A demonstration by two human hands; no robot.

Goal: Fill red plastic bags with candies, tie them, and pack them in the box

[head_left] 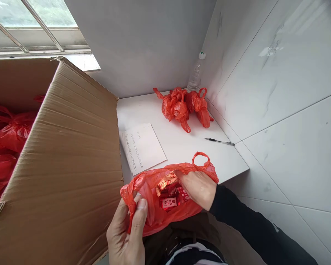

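A red plastic bag [165, 222] hangs open in front of me, at the near edge of the white table. My left hand [131, 228] pinches the bag's left side near its handle between thumb and fingers. Reaching in from the right, my right hand [198, 187] is inside the bag mouth, its fingers hidden by the bag and its contents. Inside lie several wrapped sweets [168, 203] in red and pink, and a shiny gold-orange packet [167, 181] right beside the right hand's fingers. Whether those fingers hold the packet does not show.
At left stands a large open cardboard box [79, 154] with several tied red bags [15, 132] inside. On the table [187, 147] are printed papers [143, 147], a pen [219, 141], more tied red bags [182, 106] and a clear bottle [195, 75]. Tiled wall rises on the right.
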